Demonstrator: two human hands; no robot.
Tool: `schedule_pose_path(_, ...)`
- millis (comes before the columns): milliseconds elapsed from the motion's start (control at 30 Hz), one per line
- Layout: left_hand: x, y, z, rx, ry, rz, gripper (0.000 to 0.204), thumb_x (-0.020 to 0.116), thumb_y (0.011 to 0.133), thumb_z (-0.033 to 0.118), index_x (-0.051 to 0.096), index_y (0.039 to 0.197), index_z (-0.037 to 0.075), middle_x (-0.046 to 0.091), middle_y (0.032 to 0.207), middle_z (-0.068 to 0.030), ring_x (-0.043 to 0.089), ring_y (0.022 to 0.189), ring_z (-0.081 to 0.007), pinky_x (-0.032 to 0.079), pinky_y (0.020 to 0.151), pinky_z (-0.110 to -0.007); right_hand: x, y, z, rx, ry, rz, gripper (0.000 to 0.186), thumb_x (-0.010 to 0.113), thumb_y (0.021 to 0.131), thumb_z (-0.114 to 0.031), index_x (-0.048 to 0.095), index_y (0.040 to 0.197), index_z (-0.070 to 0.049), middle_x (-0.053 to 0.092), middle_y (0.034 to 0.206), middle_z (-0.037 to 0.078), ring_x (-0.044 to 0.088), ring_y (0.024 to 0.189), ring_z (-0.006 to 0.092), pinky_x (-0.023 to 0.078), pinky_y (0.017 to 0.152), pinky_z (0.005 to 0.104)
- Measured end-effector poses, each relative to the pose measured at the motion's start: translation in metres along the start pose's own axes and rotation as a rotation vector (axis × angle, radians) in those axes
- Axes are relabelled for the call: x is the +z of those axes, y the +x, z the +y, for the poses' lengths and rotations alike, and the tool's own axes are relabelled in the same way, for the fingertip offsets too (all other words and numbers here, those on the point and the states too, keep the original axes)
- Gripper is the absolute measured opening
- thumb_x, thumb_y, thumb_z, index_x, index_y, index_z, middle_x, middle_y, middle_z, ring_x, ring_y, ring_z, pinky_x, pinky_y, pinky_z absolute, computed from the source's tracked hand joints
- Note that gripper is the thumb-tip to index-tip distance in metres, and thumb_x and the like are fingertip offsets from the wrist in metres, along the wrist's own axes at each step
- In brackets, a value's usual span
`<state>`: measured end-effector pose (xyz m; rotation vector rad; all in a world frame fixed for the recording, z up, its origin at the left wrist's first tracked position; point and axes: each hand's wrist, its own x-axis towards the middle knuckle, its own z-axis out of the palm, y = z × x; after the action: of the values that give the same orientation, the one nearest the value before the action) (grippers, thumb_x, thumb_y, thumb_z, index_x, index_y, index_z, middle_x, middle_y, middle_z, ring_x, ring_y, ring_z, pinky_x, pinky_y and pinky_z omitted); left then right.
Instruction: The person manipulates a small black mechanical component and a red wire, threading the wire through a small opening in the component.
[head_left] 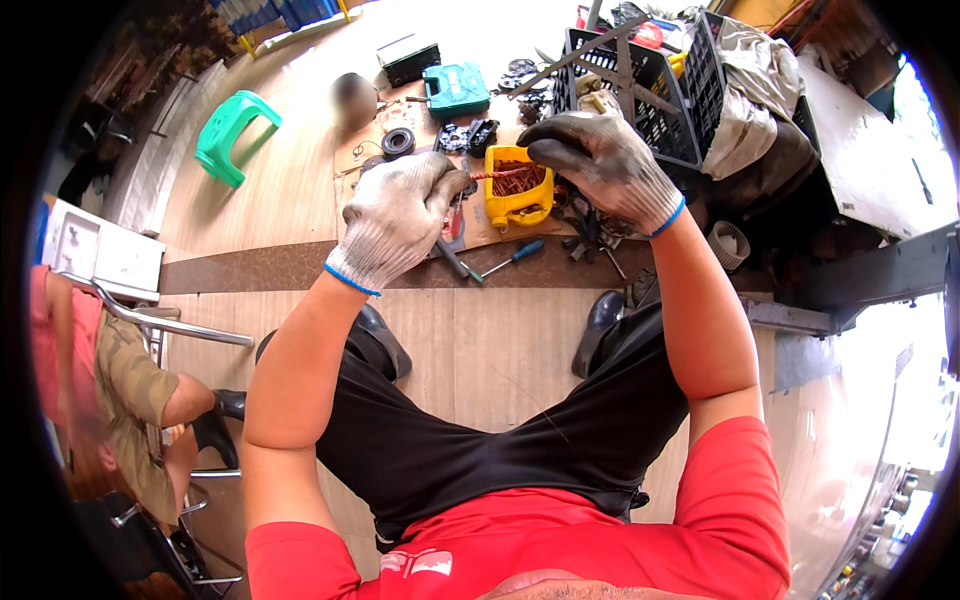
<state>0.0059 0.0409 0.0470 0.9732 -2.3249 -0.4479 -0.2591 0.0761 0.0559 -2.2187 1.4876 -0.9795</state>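
A reddish twisted wire (497, 174) stretches between my two hands. My left hand (398, 212), in a white knitted glove with a blue cuff, is closed on its left end. On the other end, my right hand (600, 165) pinches with fingers bent; its glove is greyed and dirty at the fingers. Just beneath the wire stands a yellow plastic container (522, 212), open at the top, with many reddish wire pieces inside. A screwdriver (514, 257) with a blue handle lies nearer me, beside a hammer-like tool (456, 258).
Beyond my hands sit a teal tool case (456, 90), a black roll (398, 142) and dark metal parts. Black crates (630, 95) stand at the far right, a green stool (232, 135) at the far left. Another person (125, 370) sits at the left.
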Motion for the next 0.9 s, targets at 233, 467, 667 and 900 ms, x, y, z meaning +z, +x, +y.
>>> schedule_pose_path(233,-0.001,0.001,0.0,0.021,-0.014,-0.069,0.02,0.064,0.098,0.018,0.072,0.097,0.0,0.069,0.084,-0.0202,0.069,0.078,-0.0357,0.053,0.072,-0.042,0.017,0.002,-0.023,-0.081,-0.42,-0.221,0.043,0.068,0.094,-0.05,0.075,0.115,-0.013,0.075,0.1,0.011,0.073,0.096,0.0323,0.06,0.086,0.0447)
schedule_pose_path(467,-0.015,0.002,0.0,0.076,-0.034,-0.159,0.018,0.066,0.097,0.016,0.071,0.095,-0.001,0.067,0.084,-0.0201,0.067,0.079,-0.0377,0.052,0.072,-0.044,0.015,0.002,-0.024,-0.173,-0.371,-0.24,0.025,0.072,0.094,-0.032,0.076,0.103,-0.01,0.072,0.093,0.013,0.071,0.091,0.035,0.058,0.081,0.0426)
schedule_pose_path(667,-0.011,0.004,-0.01,0.141,0.035,-0.101,0.017,0.065,0.097,0.015,0.071,0.094,-0.001,0.067,0.083,-0.02,0.067,0.078,-0.0389,0.052,0.072,-0.045,0.023,-0.002,-0.003,-0.134,-0.154,-0.208,0.027,0.077,0.09,-0.024,0.075,0.111,-0.007,0.073,0.102,0.014,0.07,0.094,0.035,0.057,0.083,0.0409)
schedule_pose_path(900,-0.011,0.002,-0.012,0.14,0.069,-0.105,0.021,0.063,0.099,0.018,0.072,0.095,0.0,0.067,0.083,-0.0197,0.067,0.076,-0.0374,0.052,0.07,-0.045,0.015,-0.001,-0.016,-0.094,-0.176,-0.172,0.035,0.077,0.09,-0.031,0.073,0.117,-0.009,0.074,0.106,0.014,0.071,0.096,0.0338,0.057,0.086,0.042)
